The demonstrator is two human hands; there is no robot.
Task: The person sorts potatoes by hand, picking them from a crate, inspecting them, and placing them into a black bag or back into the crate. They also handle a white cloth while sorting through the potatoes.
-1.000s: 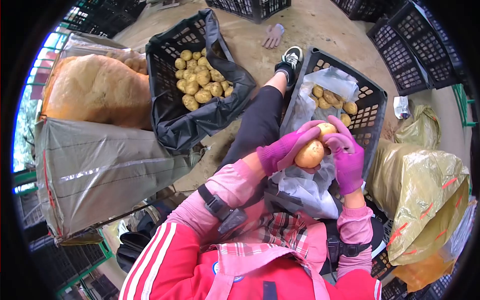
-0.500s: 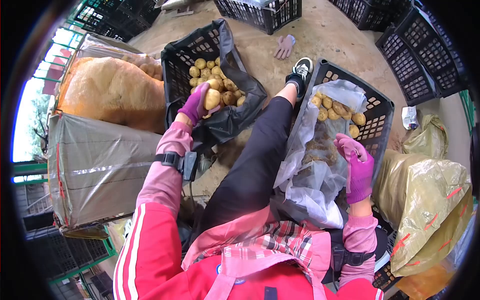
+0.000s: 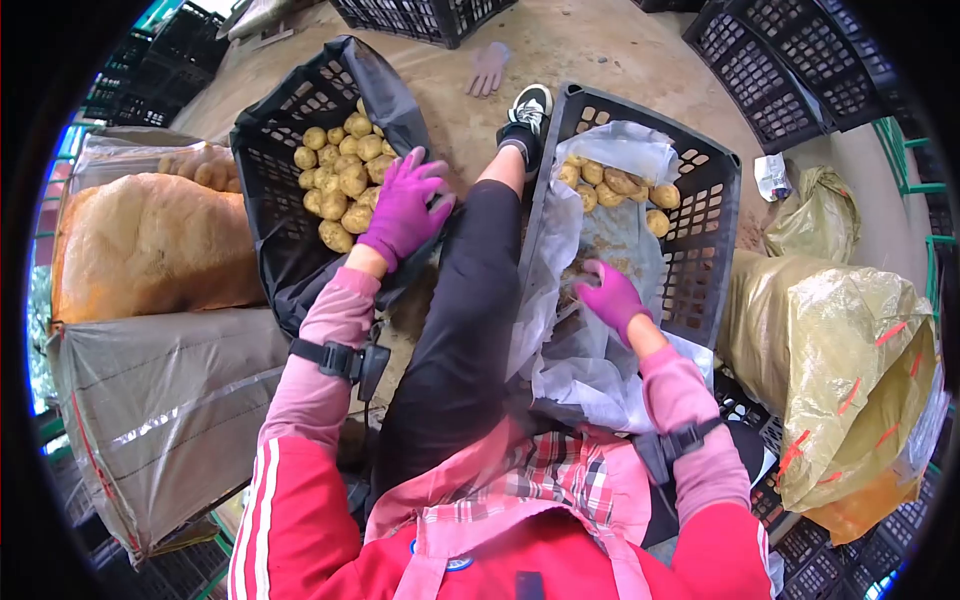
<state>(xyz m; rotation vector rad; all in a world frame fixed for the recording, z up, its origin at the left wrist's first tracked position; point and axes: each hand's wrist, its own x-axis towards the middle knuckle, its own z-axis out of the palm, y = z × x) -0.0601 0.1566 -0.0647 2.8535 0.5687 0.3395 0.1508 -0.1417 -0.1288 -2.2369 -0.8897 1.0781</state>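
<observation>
My left hand (image 3: 405, 208), in a purple glove, is at the right side of a black crate (image 3: 285, 105) with a dark liner (image 3: 395, 95). Its fingers are spread and no potato shows in them. Many potatoes (image 3: 350, 178) lie in that crate, beside the hand. Over a second black crate (image 3: 700, 235) is my right hand (image 3: 612, 298), also gloved. Its fingers are bent with a gap between them, and I see nothing held. Below it lies a whitish plastic liner (image 3: 585, 365) with brown dirt on it. Several potatoes (image 3: 610, 185) sit at this crate's far end.
A full orange mesh sack (image 3: 150, 245) and a grey covered stack (image 3: 170, 400) stand at left. Yellowish woven sacks (image 3: 840, 350) are at right. Stacked black crates (image 3: 780, 70) stand at the back right. A loose glove (image 3: 487, 70) lies on the floor.
My left hand has let go of the potato it held and moved toward the crate's right side, fingers spreading. My right hand has moved left over the liner. The view has shifted right.
</observation>
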